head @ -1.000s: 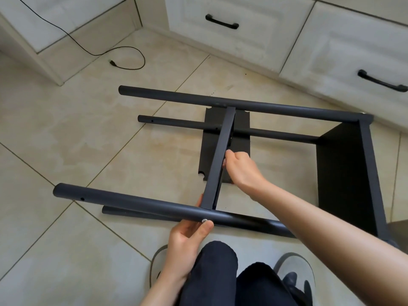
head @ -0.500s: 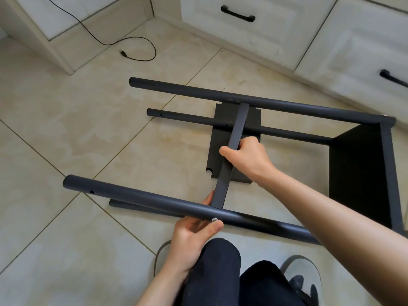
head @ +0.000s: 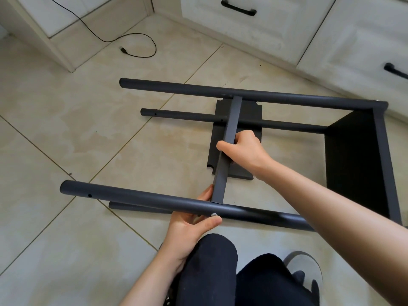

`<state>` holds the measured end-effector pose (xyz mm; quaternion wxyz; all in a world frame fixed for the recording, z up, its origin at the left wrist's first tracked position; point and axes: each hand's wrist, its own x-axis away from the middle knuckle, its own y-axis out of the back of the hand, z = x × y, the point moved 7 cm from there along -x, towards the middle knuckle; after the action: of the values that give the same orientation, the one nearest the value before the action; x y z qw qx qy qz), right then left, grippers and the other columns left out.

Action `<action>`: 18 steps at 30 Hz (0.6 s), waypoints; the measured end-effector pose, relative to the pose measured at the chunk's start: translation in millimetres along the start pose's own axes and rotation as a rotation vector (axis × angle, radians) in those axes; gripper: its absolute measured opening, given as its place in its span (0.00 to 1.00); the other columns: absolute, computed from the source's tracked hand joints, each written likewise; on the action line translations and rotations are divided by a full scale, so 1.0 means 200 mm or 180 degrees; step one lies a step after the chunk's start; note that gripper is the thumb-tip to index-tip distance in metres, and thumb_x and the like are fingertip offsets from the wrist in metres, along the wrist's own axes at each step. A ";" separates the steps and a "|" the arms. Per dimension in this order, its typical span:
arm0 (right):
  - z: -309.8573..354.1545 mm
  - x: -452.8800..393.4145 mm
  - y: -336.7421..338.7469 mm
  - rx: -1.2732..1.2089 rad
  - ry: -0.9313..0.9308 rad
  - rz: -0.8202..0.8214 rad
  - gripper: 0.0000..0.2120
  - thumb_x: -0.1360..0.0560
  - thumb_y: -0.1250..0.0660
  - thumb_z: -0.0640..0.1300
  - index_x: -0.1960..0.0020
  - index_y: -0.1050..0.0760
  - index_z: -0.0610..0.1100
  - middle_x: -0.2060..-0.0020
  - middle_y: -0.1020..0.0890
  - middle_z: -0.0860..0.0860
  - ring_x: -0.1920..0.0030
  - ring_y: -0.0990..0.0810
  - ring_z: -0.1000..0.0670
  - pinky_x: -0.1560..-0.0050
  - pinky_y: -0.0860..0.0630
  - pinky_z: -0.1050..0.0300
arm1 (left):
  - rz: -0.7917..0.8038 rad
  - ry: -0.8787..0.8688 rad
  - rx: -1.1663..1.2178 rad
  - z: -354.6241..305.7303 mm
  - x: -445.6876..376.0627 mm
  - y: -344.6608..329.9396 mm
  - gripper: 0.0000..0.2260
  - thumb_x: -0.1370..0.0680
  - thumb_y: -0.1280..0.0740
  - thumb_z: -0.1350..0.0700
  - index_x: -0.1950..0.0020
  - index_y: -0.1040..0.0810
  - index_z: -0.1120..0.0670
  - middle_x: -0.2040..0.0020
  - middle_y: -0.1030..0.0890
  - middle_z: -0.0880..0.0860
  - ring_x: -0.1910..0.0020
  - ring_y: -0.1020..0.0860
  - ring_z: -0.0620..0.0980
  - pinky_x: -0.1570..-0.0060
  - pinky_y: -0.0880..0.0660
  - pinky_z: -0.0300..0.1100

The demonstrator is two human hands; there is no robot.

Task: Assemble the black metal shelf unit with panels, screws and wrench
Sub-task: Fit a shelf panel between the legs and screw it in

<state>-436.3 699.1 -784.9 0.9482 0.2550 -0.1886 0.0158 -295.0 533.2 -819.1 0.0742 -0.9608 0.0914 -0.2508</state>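
Note:
The black shelf frame lies on its side on the tiled floor. Its near upper pole (head: 136, 196) and far upper pole (head: 176, 88) run left to right, joined at the right by a fitted black panel (head: 357, 155). A second panel stands on edge between the poles, and I see its top edge (head: 231, 127). My right hand (head: 242, 149) grips that edge midway. My left hand (head: 192, 224) holds the near pole from below, its thumb beside a silver screw (head: 213, 215). A loose black panel (head: 247, 115) lies flat on the floor underneath.
Two lower poles (head: 183, 114) (head: 136, 206) rest on the floor. White cabinets with black handles (head: 238, 8) stand behind. A black cable (head: 141, 53) trails across the tiles at the upper left. My knees (head: 212, 261) and a grey shoe (head: 304, 268) are at the bottom edge.
My right hand went from touching the side of the upright panel's edge to gripping over it. The left hand stays on the near pole by the screw. The camera shifted slightly.

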 end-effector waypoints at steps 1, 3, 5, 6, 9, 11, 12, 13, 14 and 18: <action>0.01 -0.01 0.00 0.0009 0.0024 0.0051 0.11 0.28 0.32 0.49 0.60 0.29 0.43 0.67 0.26 0.46 0.65 0.27 0.49 0.64 0.29 0.53 | -0.0012 -0.0007 0.0021 -0.01 0.00 0.00 0.28 0.31 0.22 0.60 0.33 0.22 0.46 0.39 0.17 0.43 0.38 0.20 0.40 0.46 0.25 0.29; 0.02 -0.02 -0.01 0.0045 0.0067 0.0160 0.11 0.27 0.33 0.50 0.59 0.28 0.42 0.66 0.26 0.45 0.65 0.27 0.48 0.63 0.29 0.53 | -0.0011 -0.0002 0.0060 -0.03 -0.01 0.01 0.30 0.34 0.19 0.59 0.35 0.22 0.46 0.38 0.17 0.45 0.37 0.20 0.42 0.45 0.25 0.30; 0.02 -0.02 -0.02 0.0041 0.0096 0.0193 0.12 0.26 0.33 0.51 0.59 0.27 0.42 0.66 0.25 0.46 0.65 0.26 0.50 0.64 0.28 0.55 | -0.0053 0.0044 0.0119 -0.04 -0.02 0.01 0.30 0.37 0.21 0.56 0.36 0.21 0.45 0.39 0.16 0.46 0.39 0.19 0.43 0.46 0.24 0.30; 0.02 -0.02 -0.02 0.0019 0.0089 0.0163 0.13 0.25 0.33 0.52 0.59 0.27 0.42 0.67 0.24 0.47 0.66 0.26 0.51 0.65 0.28 0.57 | -0.0084 0.0089 0.0128 -0.04 -0.01 0.01 0.30 0.38 0.21 0.55 0.36 0.21 0.46 0.40 0.16 0.46 0.40 0.19 0.42 0.47 0.24 0.30; -0.01 -0.02 -0.01 0.0011 0.0008 0.0018 0.17 0.25 0.33 0.56 0.62 0.27 0.42 0.71 0.24 0.52 0.71 0.26 0.56 0.70 0.29 0.65 | -0.0259 0.0367 0.0042 -0.03 0.02 0.01 0.27 0.36 0.20 0.56 0.38 0.21 0.47 0.45 0.14 0.44 0.42 0.18 0.40 0.50 0.24 0.29; -0.01 -0.02 -0.01 0.0009 -0.0010 -0.0016 0.19 0.25 0.33 0.58 0.62 0.27 0.43 0.72 0.25 0.53 0.72 0.26 0.57 0.71 0.29 0.65 | -0.0412 0.0492 -0.0414 -0.05 0.06 0.02 0.17 0.32 0.20 0.53 0.45 0.17 0.48 0.50 0.13 0.41 0.45 0.17 0.38 0.54 0.25 0.26; -0.02 -0.01 -0.01 -0.0016 -0.0013 -0.0020 0.20 0.25 0.33 0.60 0.62 0.27 0.43 0.72 0.25 0.53 0.72 0.26 0.56 0.69 0.29 0.64 | -0.0516 0.0507 -0.0818 -0.08 0.08 0.03 0.12 0.31 0.21 0.48 0.50 0.15 0.47 0.53 0.14 0.39 0.48 0.17 0.36 0.56 0.25 0.26; -0.02 -0.01 -0.02 -0.0049 -0.0013 -0.0017 0.21 0.25 0.33 0.60 0.62 0.27 0.43 0.72 0.25 0.53 0.72 0.26 0.56 0.69 0.28 0.63 | -0.0690 0.0481 -0.1339 -0.12 0.11 0.05 0.11 0.32 0.23 0.41 0.55 0.14 0.45 0.57 0.15 0.36 0.52 0.17 0.35 0.59 0.26 0.26; -0.02 -0.01 -0.02 -0.0079 -0.0010 -0.0007 0.21 0.25 0.33 0.61 0.62 0.27 0.43 0.72 0.25 0.53 0.72 0.26 0.57 0.68 0.28 0.63 | -0.0895 0.0444 -0.1982 -0.17 0.14 0.06 0.14 0.33 0.26 0.33 0.61 0.15 0.42 0.62 0.16 0.35 0.56 0.18 0.36 0.63 0.27 0.30; -0.03 0.02 -0.03 -0.0124 -0.0007 0.0083 0.24 0.25 0.34 0.62 0.60 0.24 0.40 0.71 0.24 0.53 0.70 0.24 0.56 0.63 0.23 0.58 | -0.1634 0.0244 -0.4614 -0.37 0.19 0.04 0.30 0.35 0.38 0.21 0.69 0.26 0.49 0.73 0.24 0.46 0.65 0.21 0.48 0.71 0.37 0.40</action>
<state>-430.6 696.4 -790.4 0.9525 0.2340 -0.1932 0.0242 -299.1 510.0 -739.2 -0.6377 -0.7511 0.0097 -0.1707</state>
